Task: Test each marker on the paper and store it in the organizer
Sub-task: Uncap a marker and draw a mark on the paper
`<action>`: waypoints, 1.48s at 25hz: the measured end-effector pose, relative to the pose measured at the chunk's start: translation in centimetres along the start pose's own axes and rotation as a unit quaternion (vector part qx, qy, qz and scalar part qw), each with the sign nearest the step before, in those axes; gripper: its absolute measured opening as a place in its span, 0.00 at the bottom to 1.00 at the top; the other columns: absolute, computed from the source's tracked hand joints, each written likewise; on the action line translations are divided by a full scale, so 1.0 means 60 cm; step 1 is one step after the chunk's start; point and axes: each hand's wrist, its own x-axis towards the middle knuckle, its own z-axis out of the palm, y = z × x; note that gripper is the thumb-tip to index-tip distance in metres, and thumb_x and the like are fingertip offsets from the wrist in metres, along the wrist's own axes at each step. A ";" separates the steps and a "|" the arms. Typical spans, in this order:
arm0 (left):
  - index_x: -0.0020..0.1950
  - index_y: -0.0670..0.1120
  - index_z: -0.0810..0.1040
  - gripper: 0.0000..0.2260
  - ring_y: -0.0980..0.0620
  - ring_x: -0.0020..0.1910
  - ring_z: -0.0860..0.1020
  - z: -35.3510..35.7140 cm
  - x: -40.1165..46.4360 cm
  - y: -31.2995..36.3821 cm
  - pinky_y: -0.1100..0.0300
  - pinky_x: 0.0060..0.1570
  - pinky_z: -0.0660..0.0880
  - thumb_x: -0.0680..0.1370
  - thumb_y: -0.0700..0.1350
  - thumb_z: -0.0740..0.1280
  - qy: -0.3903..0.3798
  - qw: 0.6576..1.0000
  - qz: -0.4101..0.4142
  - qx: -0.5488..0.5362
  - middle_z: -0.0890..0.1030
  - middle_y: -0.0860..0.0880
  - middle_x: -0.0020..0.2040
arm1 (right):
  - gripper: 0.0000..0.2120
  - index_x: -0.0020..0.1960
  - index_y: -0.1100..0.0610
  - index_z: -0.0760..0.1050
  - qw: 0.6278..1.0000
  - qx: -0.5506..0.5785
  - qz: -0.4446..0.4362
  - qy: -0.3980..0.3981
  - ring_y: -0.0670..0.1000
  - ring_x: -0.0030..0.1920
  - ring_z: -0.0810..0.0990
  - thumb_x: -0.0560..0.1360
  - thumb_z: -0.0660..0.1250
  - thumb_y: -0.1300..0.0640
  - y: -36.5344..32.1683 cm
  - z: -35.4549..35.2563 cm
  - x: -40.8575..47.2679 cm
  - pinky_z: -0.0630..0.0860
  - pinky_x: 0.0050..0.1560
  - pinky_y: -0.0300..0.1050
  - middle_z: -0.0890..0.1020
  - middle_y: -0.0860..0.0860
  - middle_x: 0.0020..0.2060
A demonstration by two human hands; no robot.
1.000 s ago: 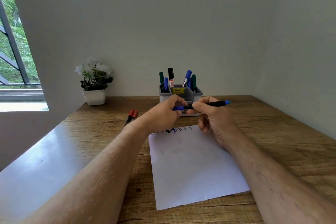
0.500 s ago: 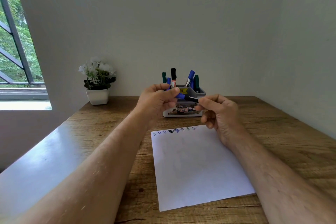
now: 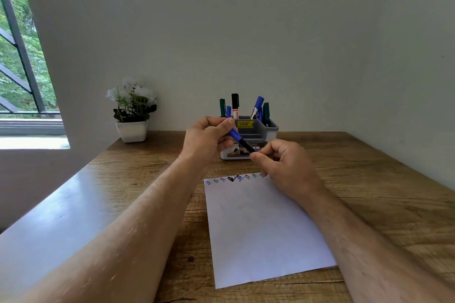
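A blue-and-black marker (image 3: 242,141) slants down to the right between my hands, just in front of the organizer. My left hand (image 3: 209,140) pinches its blue upper end. My right hand (image 3: 285,167) pinches the black lower part, and its fingers hide the tip. The grey and white organizer (image 3: 269,130) stands at the back of the table with several green, blue and black markers upright in it. A white sheet of paper (image 3: 261,229) lies on the wooden table (image 3: 369,192), with a row of small ink marks (image 3: 231,179) along its top edge.
A white pot of white flowers (image 3: 131,128) stands at the back left of the table. A window (image 3: 17,61) is on the left. Walls close off the table at the back and on the right.
The marker lay level across both hands with its end sticking out past my right hand. It now tilts down to the right, and my right hand has come lower, above the paper's top edge.
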 end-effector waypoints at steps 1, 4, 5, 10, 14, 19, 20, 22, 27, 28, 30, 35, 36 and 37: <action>0.51 0.41 0.80 0.06 0.50 0.36 0.81 0.000 -0.001 -0.001 0.61 0.36 0.81 0.76 0.41 0.71 -0.007 1.000 0.000 -0.004 0.85 0.41 0.44 | 0.08 0.39 0.53 0.78 1.000 0.005 0.002 -0.003 0.42 0.28 0.77 0.75 0.72 0.53 -0.001 0.000 0.000 0.71 0.28 0.31 0.82 0.50 0.29; 0.51 0.42 0.80 0.05 0.50 0.36 0.81 0.000 -0.003 0.001 0.61 0.37 0.81 0.76 0.41 0.71 -0.018 1.000 0.001 -0.016 0.85 0.41 0.45 | 0.08 0.40 0.53 0.79 1.000 0.020 0.009 -0.003 0.41 0.27 0.77 0.76 0.71 0.53 0.000 0.000 0.001 0.72 0.28 0.31 0.82 0.50 0.29; 0.52 0.42 0.80 0.06 0.50 0.37 0.81 0.000 -0.004 0.002 0.61 0.37 0.81 0.76 0.41 0.71 -0.018 1.000 0.004 -0.021 0.85 0.40 0.46 | 0.08 0.40 0.54 0.79 1.000 0.023 0.010 -0.001 0.41 0.27 0.77 0.76 0.72 0.53 -0.001 0.000 0.000 0.71 0.28 0.31 0.82 0.50 0.29; 0.60 0.45 0.76 0.16 0.47 0.43 0.85 0.019 -0.012 -0.003 0.59 0.39 0.82 0.74 0.36 0.73 -0.018 0.999 0.020 0.020 0.84 0.39 0.50 | 0.08 0.41 0.54 0.79 1.000 0.017 0.010 0.014 0.41 0.29 0.79 0.76 0.71 0.52 -0.002 0.007 0.004 0.71 0.28 0.30 0.83 0.50 0.30; 0.63 0.50 0.75 0.21 0.44 0.46 0.85 0.031 -0.015 -0.007 0.51 0.48 0.83 0.74 0.35 0.74 -0.006 0.993 0.080 0.082 0.84 0.39 0.48 | 0.08 0.45 0.50 0.80 0.999 -0.039 0.015 0.017 0.41 0.36 0.82 0.77 0.69 0.46 0.001 0.007 0.007 0.72 0.32 0.33 0.83 0.45 0.35; 0.62 0.56 0.76 0.21 0.54 0.43 0.84 0.020 -0.012 0.014 0.58 0.50 0.80 0.73 0.40 0.75 0.097 0.952 0.246 0.153 0.85 0.49 0.41 | 0.11 0.50 0.50 0.78 0.996 -0.060 0.006 0.069 0.41 0.41 0.79 0.79 0.63 0.43 0.001 0.002 0.010 0.72 0.37 0.35 0.81 0.43 0.40; 0.62 0.56 0.77 0.21 0.55 0.42 0.84 0.020 -0.011 0.019 0.62 0.49 0.79 0.72 0.40 0.76 0.129 0.942 0.275 0.143 0.85 0.50 0.40 | 0.11 0.50 0.50 0.78 0.996 -0.064 0.003 0.066 0.41 0.41 0.79 0.79 0.63 0.43 0.003 0.003 0.010 0.72 0.36 0.34 0.81 0.43 0.39; 0.63 0.54 0.77 0.21 0.58 0.42 0.83 0.021 -0.003 0.026 0.70 0.48 0.76 0.73 0.40 0.76 0.170 0.920 0.329 0.126 0.85 0.52 0.40 | 0.11 0.49 0.50 0.78 0.996 -0.069 -0.001 0.055 0.41 0.40 0.79 0.79 0.64 0.44 0.006 0.004 0.009 0.71 0.36 0.33 0.81 0.44 0.39; 0.65 0.55 0.77 0.21 0.62 0.43 0.81 0.023 0.024 0.026 0.73 0.49 0.74 0.74 0.42 0.74 0.195 0.902 0.356 0.148 0.84 0.54 0.43 | 0.12 0.48 0.50 0.78 0.997 -0.069 -0.005 0.047 0.42 0.39 0.79 0.77 0.65 0.41 0.006 0.006 0.009 0.71 0.35 0.34 0.81 0.45 0.39; 0.66 0.56 0.77 0.21 0.65 0.43 0.80 0.024 0.028 0.024 0.75 0.48 0.73 0.74 0.42 0.74 0.197 0.901 0.351 0.162 0.83 0.55 0.43 | 0.13 0.48 0.50 0.78 0.996 -0.074 -0.004 0.042 0.41 0.39 0.79 0.77 0.66 0.41 0.005 0.006 0.010 0.70 0.34 0.34 0.81 0.44 0.38; 0.68 0.56 0.76 0.22 0.69 0.41 0.78 0.023 0.037 0.017 0.78 0.46 0.71 0.76 0.41 0.73 0.175 0.905 0.335 0.196 0.82 0.57 0.43 | 0.13 0.47 0.49 0.78 0.996 -0.087 -0.007 0.035 0.40 0.38 0.79 0.76 0.66 0.39 0.003 0.007 0.010 0.68 0.33 0.33 0.81 0.43 0.38; 0.75 0.54 0.68 0.27 0.65 0.41 0.78 0.014 0.054 -0.002 0.80 0.41 0.67 0.78 0.45 0.71 0.105 0.896 0.235 0.362 0.84 0.54 0.46 | 0.13 0.46 0.50 0.78 0.995 -0.090 -0.016 0.036 0.40 0.35 0.77 0.76 0.67 0.41 0.002 0.006 0.012 0.65 0.30 0.31 0.79 0.42 0.34; 0.76 0.54 0.67 0.27 0.64 0.41 0.78 0.015 0.055 -0.004 0.78 0.42 0.66 0.78 0.46 0.70 0.099 0.891 0.217 0.385 0.85 0.53 0.46 | 0.13 0.46 0.50 0.78 0.995 -0.091 -0.018 0.034 0.40 0.35 0.77 0.76 0.67 0.41 0.002 0.006 0.012 0.65 0.30 0.30 0.79 0.42 0.34; 0.77 0.53 0.65 0.28 0.61 0.42 0.78 0.015 0.056 -0.005 0.75 0.43 0.68 0.78 0.46 0.70 0.096 0.886 0.205 0.405 0.85 0.52 0.47 | 0.13 0.46 0.50 0.78 0.995 -0.092 -0.019 0.032 0.40 0.35 0.77 0.76 0.67 0.41 0.003 0.006 0.012 0.65 0.31 0.30 0.79 0.43 0.34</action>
